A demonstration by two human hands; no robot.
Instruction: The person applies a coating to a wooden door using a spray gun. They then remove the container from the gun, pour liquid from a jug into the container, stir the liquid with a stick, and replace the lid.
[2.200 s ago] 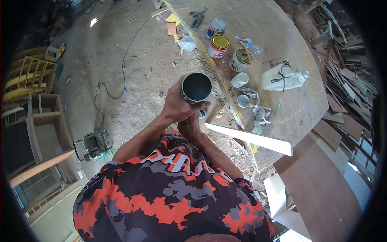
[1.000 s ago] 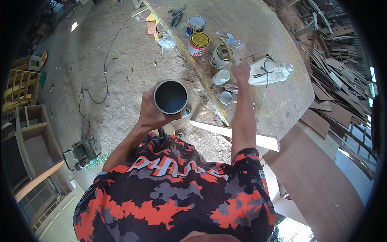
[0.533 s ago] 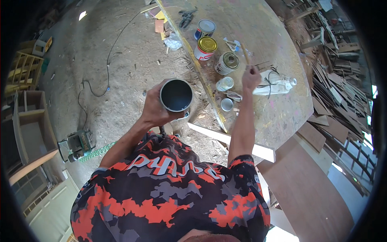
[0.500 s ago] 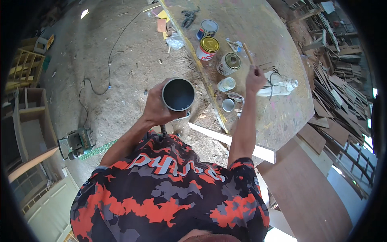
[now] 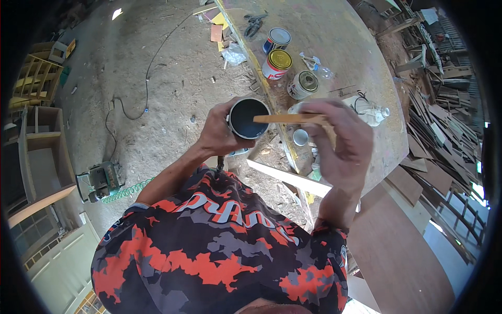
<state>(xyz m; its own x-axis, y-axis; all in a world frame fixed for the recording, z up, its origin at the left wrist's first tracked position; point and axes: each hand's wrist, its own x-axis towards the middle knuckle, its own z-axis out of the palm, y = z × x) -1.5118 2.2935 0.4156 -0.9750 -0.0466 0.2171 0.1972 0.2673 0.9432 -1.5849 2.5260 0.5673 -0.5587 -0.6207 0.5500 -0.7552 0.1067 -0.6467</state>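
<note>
My left hand point(image 5: 222, 128) is wrapped round a round, open container point(image 5: 249, 119) with a pale rim and a dark inside; whether it holds liquid I cannot tell. Raised above the table's edge, my right hand point(image 5: 342, 141) grips a flat wooden stick point(image 5: 287, 119). The stick points left, its tip over the container's mouth. Below that hand, on the table, is a small white cup point(image 5: 300, 137). Just beyond stand an open-looking can with a dirty lid point(image 5: 303, 85), a can with a gold lid point(image 5: 277, 64) and a blue can with a grey top point(image 5: 277, 40).
The worn table point(image 5: 340, 47) spans the centre right, with pliers-like tools point(image 5: 254, 24) and a clear bottle point(image 5: 374, 112) on it. A white board point(image 5: 287, 177) juts out at its near corner. Wood scraps point(image 5: 442, 125) pile up at right. A compressor point(image 5: 99, 182) stands at left.
My right hand has come back from over the table toward me and left, bringing the stick's tip over the container. The container has shifted slightly right in my left hand.
</note>
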